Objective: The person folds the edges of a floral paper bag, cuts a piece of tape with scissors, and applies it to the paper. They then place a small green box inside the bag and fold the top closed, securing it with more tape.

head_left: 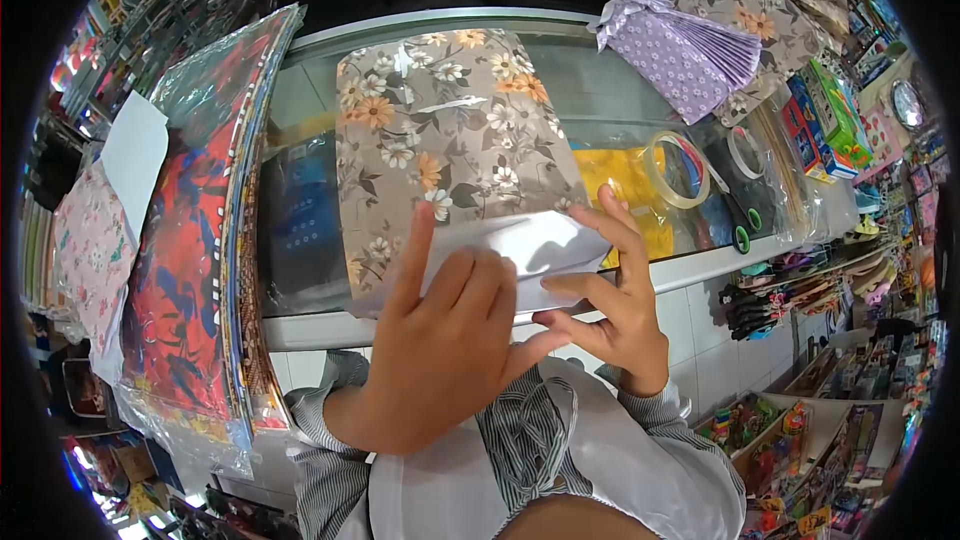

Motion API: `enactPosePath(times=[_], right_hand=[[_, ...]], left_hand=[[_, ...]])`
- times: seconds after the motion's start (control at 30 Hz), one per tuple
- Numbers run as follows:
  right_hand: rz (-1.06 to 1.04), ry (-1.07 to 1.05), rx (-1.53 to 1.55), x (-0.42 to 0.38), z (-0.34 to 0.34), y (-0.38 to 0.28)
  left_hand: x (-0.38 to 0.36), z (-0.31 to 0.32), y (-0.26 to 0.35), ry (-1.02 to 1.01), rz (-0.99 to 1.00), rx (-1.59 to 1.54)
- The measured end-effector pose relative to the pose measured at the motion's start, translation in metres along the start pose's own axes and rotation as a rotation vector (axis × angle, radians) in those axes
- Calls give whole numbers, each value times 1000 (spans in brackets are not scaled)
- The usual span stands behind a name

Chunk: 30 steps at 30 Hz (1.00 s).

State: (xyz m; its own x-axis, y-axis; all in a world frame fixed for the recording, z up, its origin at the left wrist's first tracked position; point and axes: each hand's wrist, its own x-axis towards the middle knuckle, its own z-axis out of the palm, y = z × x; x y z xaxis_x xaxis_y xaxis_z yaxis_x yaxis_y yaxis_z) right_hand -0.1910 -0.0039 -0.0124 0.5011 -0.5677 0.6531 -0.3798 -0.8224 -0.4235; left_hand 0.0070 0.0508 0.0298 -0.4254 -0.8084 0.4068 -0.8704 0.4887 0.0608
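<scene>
**Floral paper being folded at its near edge, on a glass counter**

The paper is lying on the counter, its pale underside turning up near the wearer. The left hand is pressing there, index finger straight, the others curling; whether it is pinching cannot be told. The right hand is spreading its fingers wide while touching the flap. The paper is probably behaving as light, thin, fairly slick stock, creasing easily; the flap's two ends are offering the best hold. Tape and scissors are lying to the right, near small boxes whose contents are not showing. At left, clear sleeves are holding patterned sheets; at lower right, bins are holding small packaged goods.
</scene>
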Motion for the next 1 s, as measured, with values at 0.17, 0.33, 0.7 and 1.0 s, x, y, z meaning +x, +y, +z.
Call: enactPosePath(times=[0.17, 0.33, 0.7, 1.0], right_hand=[[231, 33, 123, -13, -8, -2], [350, -101, 161, -21, -19, -9], [437, -181, 278, -16, -33, 3], [363, -268, 227, -13, -38, 9]], left_hand=[[-1, 14, 7, -75, 25, -80], [-14, 19, 10, -189, 31, -130], [11, 20, 7, -259, 109, -417], [24, 37, -7, -292, 90, -406]])
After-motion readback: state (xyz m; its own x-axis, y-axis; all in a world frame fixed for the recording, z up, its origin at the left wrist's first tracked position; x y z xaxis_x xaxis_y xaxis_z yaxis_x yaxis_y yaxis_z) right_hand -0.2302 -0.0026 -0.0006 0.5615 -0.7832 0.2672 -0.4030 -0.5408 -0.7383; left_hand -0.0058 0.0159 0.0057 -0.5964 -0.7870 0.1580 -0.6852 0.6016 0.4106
